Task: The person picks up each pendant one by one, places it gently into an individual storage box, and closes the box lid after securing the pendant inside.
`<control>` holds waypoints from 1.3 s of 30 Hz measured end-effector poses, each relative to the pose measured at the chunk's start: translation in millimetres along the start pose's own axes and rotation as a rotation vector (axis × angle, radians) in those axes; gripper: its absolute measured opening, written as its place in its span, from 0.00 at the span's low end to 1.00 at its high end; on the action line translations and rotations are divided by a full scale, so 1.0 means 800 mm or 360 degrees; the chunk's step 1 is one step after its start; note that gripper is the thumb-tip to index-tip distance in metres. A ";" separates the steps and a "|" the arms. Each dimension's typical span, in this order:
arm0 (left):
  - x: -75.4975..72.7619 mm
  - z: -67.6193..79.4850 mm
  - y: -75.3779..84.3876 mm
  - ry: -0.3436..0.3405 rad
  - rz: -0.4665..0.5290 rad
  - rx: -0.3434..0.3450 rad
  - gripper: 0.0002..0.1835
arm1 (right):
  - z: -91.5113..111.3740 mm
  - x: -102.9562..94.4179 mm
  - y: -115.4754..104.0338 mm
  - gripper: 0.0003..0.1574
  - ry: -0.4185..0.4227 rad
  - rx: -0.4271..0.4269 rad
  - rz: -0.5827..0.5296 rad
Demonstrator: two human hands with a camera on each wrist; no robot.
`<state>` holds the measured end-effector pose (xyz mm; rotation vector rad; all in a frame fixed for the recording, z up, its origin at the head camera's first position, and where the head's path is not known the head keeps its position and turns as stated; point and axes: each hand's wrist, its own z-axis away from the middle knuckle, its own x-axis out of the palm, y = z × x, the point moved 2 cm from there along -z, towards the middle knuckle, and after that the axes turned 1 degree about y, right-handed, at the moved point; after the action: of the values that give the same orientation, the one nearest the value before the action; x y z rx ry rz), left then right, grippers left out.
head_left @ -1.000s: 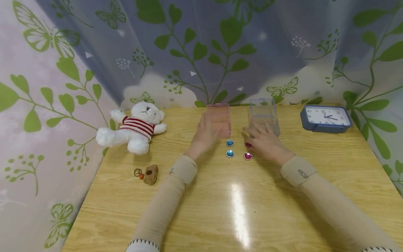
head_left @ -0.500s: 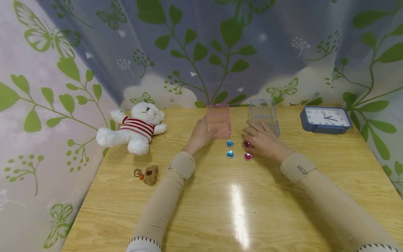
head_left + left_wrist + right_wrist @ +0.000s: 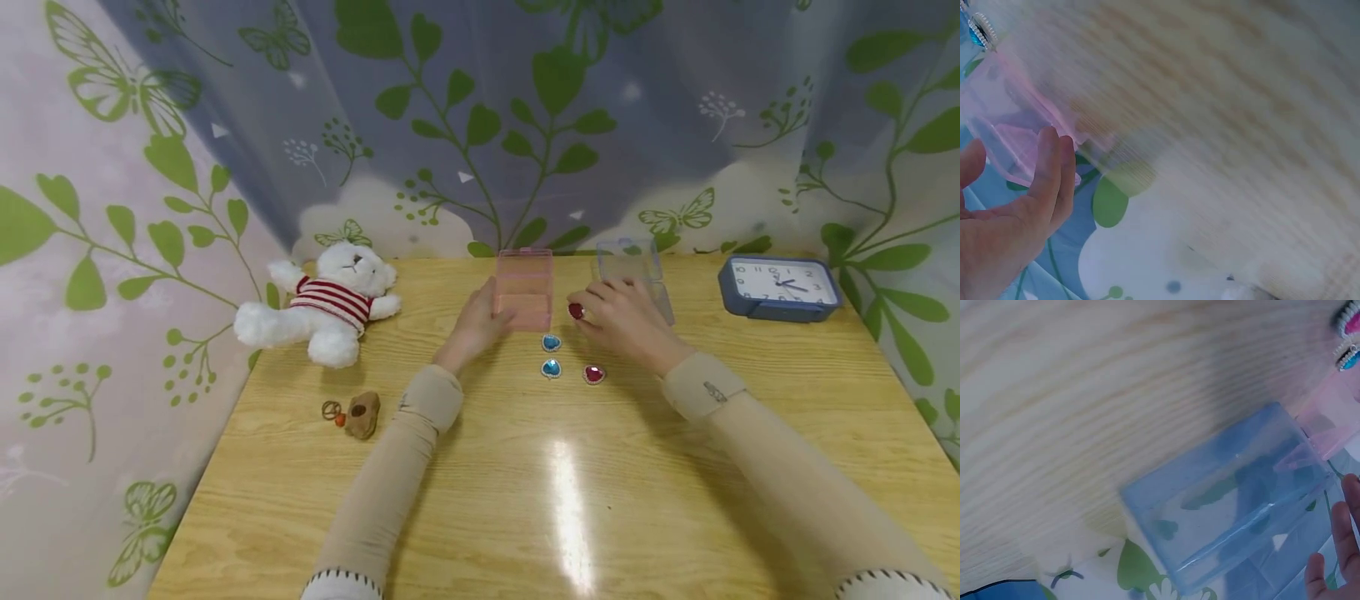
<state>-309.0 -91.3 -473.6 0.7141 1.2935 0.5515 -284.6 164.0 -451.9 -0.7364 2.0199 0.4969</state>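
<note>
Red gem [image 3: 576, 311], pinched in right hand [image 3: 626, 322], blue box [image 3: 630, 263] partly hidden behind

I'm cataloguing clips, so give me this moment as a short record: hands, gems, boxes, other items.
Left hand: at the pink box
Right hand: pinches a red gem
Gems on table: two blue gems, another red gem
Boxes: pink box and blue box, lids open
Other items: white teddy bear, brown charm, blue clock
</note>
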 end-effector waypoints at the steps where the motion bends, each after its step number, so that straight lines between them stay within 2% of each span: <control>1: 0.000 0.000 0.000 -0.0006 -0.0002 0.0003 0.42 | -0.003 0.000 0.000 0.23 -0.0008 0.0016 -0.0021; 10: -0.001 0.000 0.001 -0.0050 -0.0029 -0.0039 0.42 | -0.033 0.000 0.001 0.21 -0.0212 0.0249 -0.0269; 15: -0.001 -0.001 0.000 -0.0041 -0.0022 -0.0034 0.42 | -0.050 0.008 -0.001 0.19 -0.0284 0.0404 -0.0649; 18: -0.001 -0.001 0.001 -0.0041 -0.0014 -0.0028 0.42 | -0.057 0.014 -0.001 0.20 -0.0344 0.0574 -0.0880; 23: -0.001 -0.001 0.002 -0.0049 -0.0009 -0.0032 0.42 | -0.063 0.020 0.001 0.24 -0.0408 0.0802 -0.1098; 33: 0.000 -0.004 0.005 -0.0016 -0.0018 -0.0049 0.41 | -0.080 0.027 0.000 0.25 -0.0429 0.0841 -0.1125; 39: 0.002 -0.001 0.007 0.0020 0.0087 -0.0100 0.43 | -0.096 0.043 -0.007 0.23 -0.0465 0.0809 -0.1201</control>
<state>-309.7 -86.1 -470.9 0.6963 1.2661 0.6389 -342.7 103.2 -442.3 -0.9563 1.3646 -0.3236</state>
